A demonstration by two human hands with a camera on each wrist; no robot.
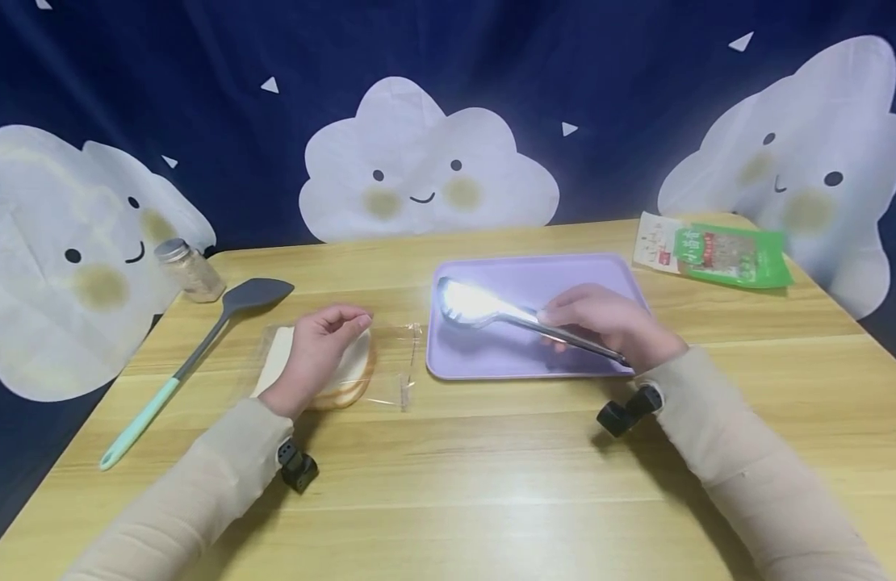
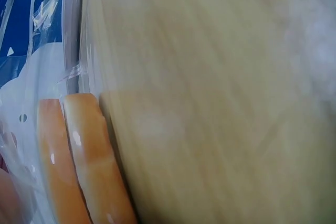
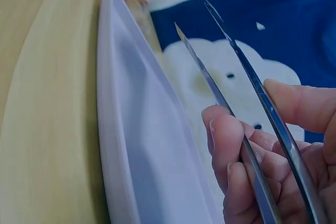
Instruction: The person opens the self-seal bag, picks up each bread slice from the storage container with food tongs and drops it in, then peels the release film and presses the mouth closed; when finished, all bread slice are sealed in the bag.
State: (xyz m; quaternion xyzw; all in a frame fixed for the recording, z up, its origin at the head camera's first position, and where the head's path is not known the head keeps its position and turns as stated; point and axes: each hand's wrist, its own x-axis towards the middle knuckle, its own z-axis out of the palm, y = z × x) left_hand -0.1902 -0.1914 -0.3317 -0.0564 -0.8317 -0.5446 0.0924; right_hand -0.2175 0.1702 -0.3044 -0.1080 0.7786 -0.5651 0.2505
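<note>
Metal tongs (image 1: pixel 477 305) partly hiding purple tray (image 1: pixel 477 355), jar (image 1: pixel 195 276) beside spatula (image 1: pixel 253 295), green packet (image 1: pixel 731 252)

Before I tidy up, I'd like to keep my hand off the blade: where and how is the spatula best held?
Probably round the mint handle, from above on the near side, with the left hand, which is closer. The spatula lies with its long, slim handle slanting toward the person and its broad grey blade pointing away, so that approach should meet the handle first.

Lt wood tbl (image 1: pixel 477 484), purple tray (image 1: pixel 484 351), grn pkt (image 1: pixel 731 257), bagged bread slices (image 1: pixel 355 367), gry spatula (image 1: pixel 253 296) w/ mint handle (image 1: pixel 139 424), lidded jar (image 1: pixel 195 274)
</note>
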